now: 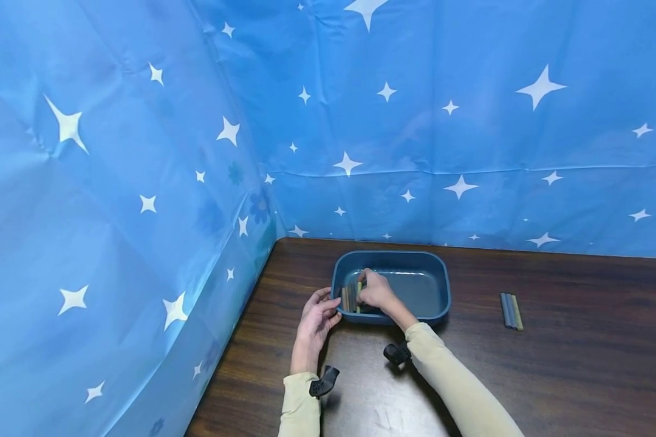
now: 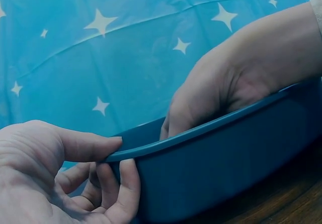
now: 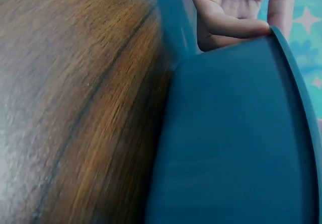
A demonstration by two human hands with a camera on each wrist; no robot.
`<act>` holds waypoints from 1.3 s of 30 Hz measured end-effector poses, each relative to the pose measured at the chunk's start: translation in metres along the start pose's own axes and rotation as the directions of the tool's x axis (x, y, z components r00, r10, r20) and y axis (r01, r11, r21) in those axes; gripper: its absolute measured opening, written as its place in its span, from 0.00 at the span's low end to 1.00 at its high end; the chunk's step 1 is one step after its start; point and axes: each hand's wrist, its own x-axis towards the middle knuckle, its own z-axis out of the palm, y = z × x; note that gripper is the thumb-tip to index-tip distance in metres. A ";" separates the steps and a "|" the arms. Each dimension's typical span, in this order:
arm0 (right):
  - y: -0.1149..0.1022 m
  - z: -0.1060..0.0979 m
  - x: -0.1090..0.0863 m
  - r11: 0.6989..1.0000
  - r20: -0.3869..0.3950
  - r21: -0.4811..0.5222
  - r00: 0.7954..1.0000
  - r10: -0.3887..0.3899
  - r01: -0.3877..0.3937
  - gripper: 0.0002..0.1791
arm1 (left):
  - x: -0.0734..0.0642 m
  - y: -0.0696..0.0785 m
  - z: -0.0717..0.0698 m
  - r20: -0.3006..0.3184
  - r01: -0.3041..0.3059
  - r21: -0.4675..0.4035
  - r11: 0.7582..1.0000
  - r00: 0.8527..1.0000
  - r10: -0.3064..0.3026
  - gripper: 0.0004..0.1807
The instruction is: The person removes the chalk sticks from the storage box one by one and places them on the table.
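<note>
Two hands at the blue bin [image 1: 444, 291]: left hand [image 1: 316, 318] pinches its rim [image 2: 226, 118], presumably steadying it, while right hand [image 1: 379, 291], inside, pinches a yellow-green stick [image 1: 359, 303] beside the left-end row [image 1: 345, 298]; other sticks [image 1: 511, 311] lie on the table [image 1: 590, 364].

No legible text, label, brand, number or sign in any view.
</note>
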 end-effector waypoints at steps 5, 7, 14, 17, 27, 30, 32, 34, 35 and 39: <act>0.007 -0.012 -0.008 0.980 0.012 0.192 0.999 0.051 -0.052 0.27 | 0.000 -0.002 0.001 0.008 -0.009 0.019 1.000 1.000 0.008 0.15; 0.011 -0.019 -0.011 0.951 0.019 0.302 0.998 0.063 -0.066 0.28 | 0.000 -0.003 0.001 0.010 -0.013 0.020 1.000 1.000 0.013 0.15; 0.022 -0.055 -0.027 0.819 0.009 0.570 0.997 0.082 -0.072 0.30 | 0.001 -0.007 -0.001 0.012 -0.027 -0.025 0.999 1.000 0.027 0.15; 0.023 -0.075 -0.035 0.807 0.004 0.589 0.998 0.061 -0.052 0.31 | 0.001 -0.010 -0.002 0.015 -0.046 -0.043 0.998 0.999 0.047 0.17; 0.037 -0.134 -0.067 0.827 -0.078 0.562 0.996 0.038 0.013 0.31 | 0.001 -0.010 0.001 0.028 -0.062 0.004 0.998 0.998 0.062 0.26; 0.045 -0.148 -0.077 0.846 -0.114 0.533 0.992 0.052 0.017 0.31 | 0.002 -0.010 0.002 0.024 -0.059 0.014 0.998 0.998 0.059 0.27; 0.050 -0.157 -0.084 0.860 -0.137 0.509 0.989 0.063 0.016 0.32 | 0.002 -0.010 0.001 0.019 -0.057 0.020 0.998 0.998 0.056 0.27; 0.056 -0.165 -0.090 0.869 -0.156 0.495 0.985 0.072 0.015 0.33 | 0.002 -0.009 0.002 0.015 -0.055 0.020 0.998 0.998 0.054 0.27; 0.059 -0.169 -0.092 0.873 -0.160 0.488 0.984 0.075 0.013 0.33 | 0.002 -0.009 0.002 0.012 -0.052 0.016 0.999 0.999 0.051 0.27; 0.072 -0.184 -0.101 0.881 -0.173 0.474 0.982 0.077 0.015 0.34 | 0.000 -0.009 0.005 0.002 -0.047 -0.005 0.999 0.999 0.047 0.26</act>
